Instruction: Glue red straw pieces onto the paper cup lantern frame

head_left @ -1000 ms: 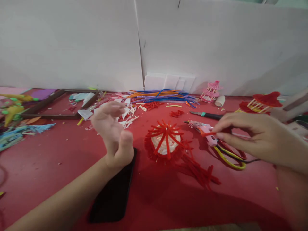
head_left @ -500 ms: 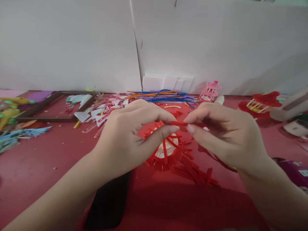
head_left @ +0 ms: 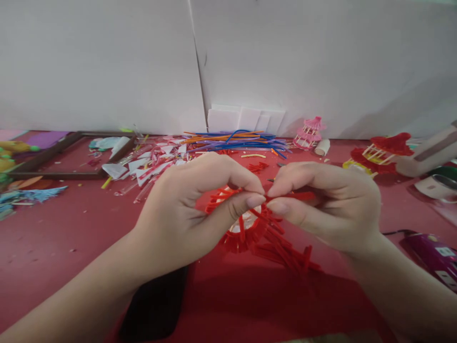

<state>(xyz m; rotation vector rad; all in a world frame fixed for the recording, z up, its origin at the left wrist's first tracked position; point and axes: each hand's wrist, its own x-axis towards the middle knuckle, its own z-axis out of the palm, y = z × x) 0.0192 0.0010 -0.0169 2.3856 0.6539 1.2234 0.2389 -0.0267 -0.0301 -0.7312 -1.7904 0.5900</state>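
Above the red tabletop, my left hand (head_left: 193, 214) pinches a short red pipe cleaner (head_left: 303, 195) between thumb and index finger. My right hand (head_left: 335, 207) pinches the same piece, its fingertips almost touching those of the left. Part of the pipe cleaner shows behind the right thumb; the rest is hidden by the fingers. Below the hands stands a round red craft piece (head_left: 235, 244) with a pale middle and red pipe cleaners around and across it, partly covered by my left hand. A loose heap of cut red pipe cleaners (head_left: 287, 255) lies to its right.
Orange, blue and purple pipe cleaners (head_left: 232, 139) lie by the white wall. A pink pagoda-like model (head_left: 310, 132) and a red one (head_left: 387, 150) stand at the back right. A black flat object (head_left: 153, 305) lies near my left forearm, a purple device (head_left: 432, 255) at the right.
My fingertips have come closer together and slightly lower, so the stretch of red pipe cleaner between them is now nearly covered. The camera view has shifted a little.
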